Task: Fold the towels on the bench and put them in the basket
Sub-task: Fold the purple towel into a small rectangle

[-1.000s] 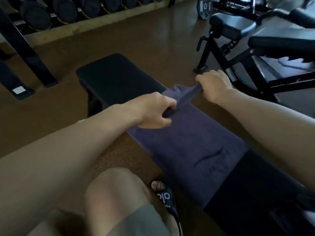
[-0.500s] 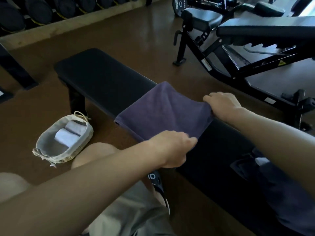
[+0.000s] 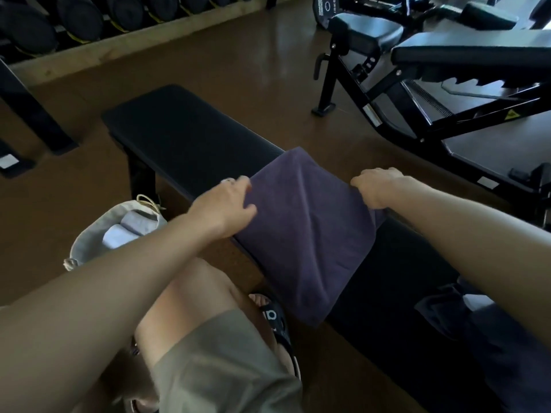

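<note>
A dark purple towel (image 3: 301, 231), folded over once, lies across the black bench (image 3: 185, 135) with its near end hanging off the front edge. My left hand (image 3: 226, 204) grips the towel's left edge, thumb on top. My right hand (image 3: 375, 189) holds the right edge with curled fingers. A pale fabric-lined basket (image 3: 89, 242) stands on the floor left of the bench, partly behind my left arm, with two rolled light towels (image 3: 125, 231) inside. More dark cloth (image 3: 465, 320) lies on the bench at the lower right.
An adjustable black gym bench (image 3: 447, 64) on a metal frame stands to the right rear. A rack of dumbbells (image 3: 89, 16) runs along the back wall. My bent knee and a sandalled foot (image 3: 277, 323) are below the bench's front edge.
The towel's far end was drawn toward me and laid over itself. My left hand has since shifted from the near front corner up to the left edge. The camera view moved slightly.
</note>
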`<control>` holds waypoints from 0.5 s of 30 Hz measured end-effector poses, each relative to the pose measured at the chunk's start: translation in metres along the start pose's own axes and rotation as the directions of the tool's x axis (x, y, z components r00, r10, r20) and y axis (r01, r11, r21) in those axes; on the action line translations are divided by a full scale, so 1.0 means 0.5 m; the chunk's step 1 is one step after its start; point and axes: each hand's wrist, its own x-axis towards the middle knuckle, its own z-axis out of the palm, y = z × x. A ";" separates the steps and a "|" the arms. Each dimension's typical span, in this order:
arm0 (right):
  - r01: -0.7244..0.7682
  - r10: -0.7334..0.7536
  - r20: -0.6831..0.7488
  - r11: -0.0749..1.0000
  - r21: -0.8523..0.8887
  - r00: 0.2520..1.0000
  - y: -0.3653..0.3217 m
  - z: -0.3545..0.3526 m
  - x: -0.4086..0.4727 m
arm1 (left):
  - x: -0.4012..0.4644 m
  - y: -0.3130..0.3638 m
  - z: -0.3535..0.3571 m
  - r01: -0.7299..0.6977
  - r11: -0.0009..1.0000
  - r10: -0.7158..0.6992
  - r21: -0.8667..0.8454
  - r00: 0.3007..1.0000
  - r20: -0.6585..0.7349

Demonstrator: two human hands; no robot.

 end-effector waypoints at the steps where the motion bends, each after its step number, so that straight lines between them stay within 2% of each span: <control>1: -0.001 0.002 0.058 1.000 -0.021 0.998 -0.005 -0.020 0.015 | 0.012 -0.024 -0.006 0.072 0.997 -0.072 0.012 0.997 -0.004; 4: -0.011 0.013 0.073 1.000 -0.029 0.997 -0.004 -0.077 0.078 | 0.038 -0.084 -0.005 0.226 0.974 -0.226 0.008 0.972 0.056; 6: -0.008 0.007 0.008 0.988 0.152 1.000 -0.014 -0.113 0.114 | 0.050 -0.109 0.001 0.259 0.966 -0.256 -0.027 0.962 0.092; 8: 0.014 0.009 -0.046 0.884 0.468 0.999 -0.040 -0.134 0.138 | 0.063 -0.122 0.007 0.262 0.964 -0.257 -0.047 0.963 0.084; 10: 0.052 0.003 -0.079 0.733 0.678 0.997 -0.076 -0.135 0.164 | 0.081 -0.133 0.011 0.267 0.962 -0.262 -0.055 0.962 0.083; 13: 0.067 0.028 -0.105 0.611 0.789 0.994 -0.131 -0.113 0.206 | 0.109 -0.157 0.017 0.258 0.960 -0.245 -0.106 0.962 0.122; 15: 0.068 0.105 -0.151 0.552 0.831 0.983 -0.150 -0.099 0.230 | 0.123 -0.169 0.020 0.233 0.963 -0.214 -0.133 0.967 0.141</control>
